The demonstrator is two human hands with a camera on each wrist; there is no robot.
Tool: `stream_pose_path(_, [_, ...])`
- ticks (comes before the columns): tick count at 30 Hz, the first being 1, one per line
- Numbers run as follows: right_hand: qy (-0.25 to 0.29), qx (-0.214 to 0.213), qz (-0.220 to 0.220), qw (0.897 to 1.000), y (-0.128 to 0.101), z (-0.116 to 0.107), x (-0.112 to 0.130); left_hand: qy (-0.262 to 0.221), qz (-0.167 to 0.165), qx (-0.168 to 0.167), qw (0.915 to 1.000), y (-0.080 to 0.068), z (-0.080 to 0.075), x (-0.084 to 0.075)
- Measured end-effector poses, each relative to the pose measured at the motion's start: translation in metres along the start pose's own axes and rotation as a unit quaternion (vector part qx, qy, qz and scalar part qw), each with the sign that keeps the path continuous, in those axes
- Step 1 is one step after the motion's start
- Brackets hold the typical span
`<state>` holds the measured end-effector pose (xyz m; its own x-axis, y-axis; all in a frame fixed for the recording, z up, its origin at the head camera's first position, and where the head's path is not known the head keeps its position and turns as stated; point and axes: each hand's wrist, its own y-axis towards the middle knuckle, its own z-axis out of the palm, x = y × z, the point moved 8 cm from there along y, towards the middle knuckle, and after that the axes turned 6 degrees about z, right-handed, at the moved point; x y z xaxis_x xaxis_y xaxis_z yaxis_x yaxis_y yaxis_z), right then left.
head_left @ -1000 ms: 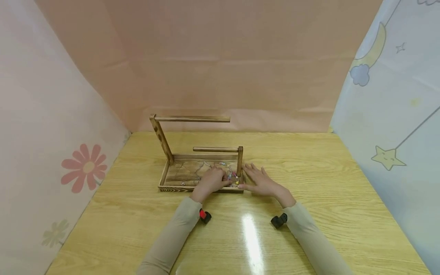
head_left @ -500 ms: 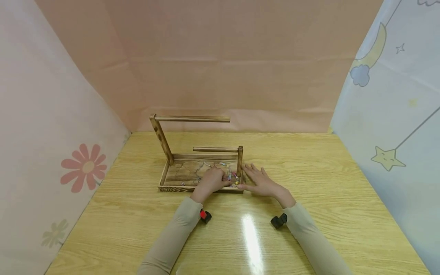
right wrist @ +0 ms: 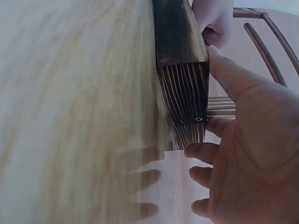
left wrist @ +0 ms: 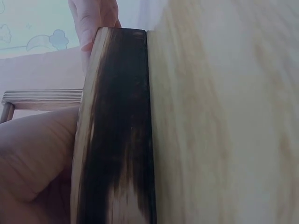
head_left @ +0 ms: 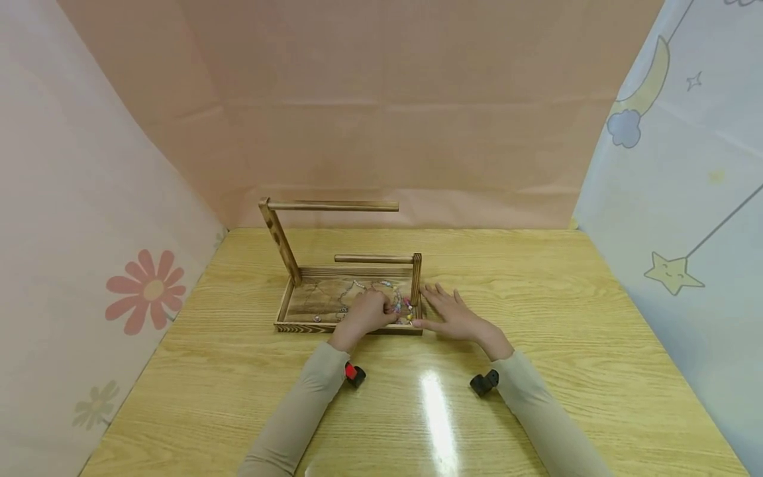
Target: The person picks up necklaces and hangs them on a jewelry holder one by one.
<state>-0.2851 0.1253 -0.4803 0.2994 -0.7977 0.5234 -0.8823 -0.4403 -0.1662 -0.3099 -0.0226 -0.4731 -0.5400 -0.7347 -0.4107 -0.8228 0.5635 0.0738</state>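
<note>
The left hand [head_left: 366, 314] reaches into the near right part of the wooden tray [head_left: 310, 326], fingers curled on the beaded jewellery [head_left: 401, 306] lying there. The right hand [head_left: 456, 317] lies flat and open on the bench [head_left: 536, 371], against the tray's right end. The tray's long axis runs left to right; its short post [head_left: 416, 278] and two rails [head_left: 334, 207] stand just beyond the beads.

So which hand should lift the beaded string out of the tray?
Left, probably. The left hand is already inside the tray, fingers curled at the beaded string. The right hand lies flat on the table, thumb against the tray's end.
</note>
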Motion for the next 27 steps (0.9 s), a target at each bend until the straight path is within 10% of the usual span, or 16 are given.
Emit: stream_pose_path(27, [0.001,0.0,0.001,1.0,0.0009,0.0,0.0007,-0.102,0.014,0.018,0.9946,-0.0038,-0.0074,0.0092])
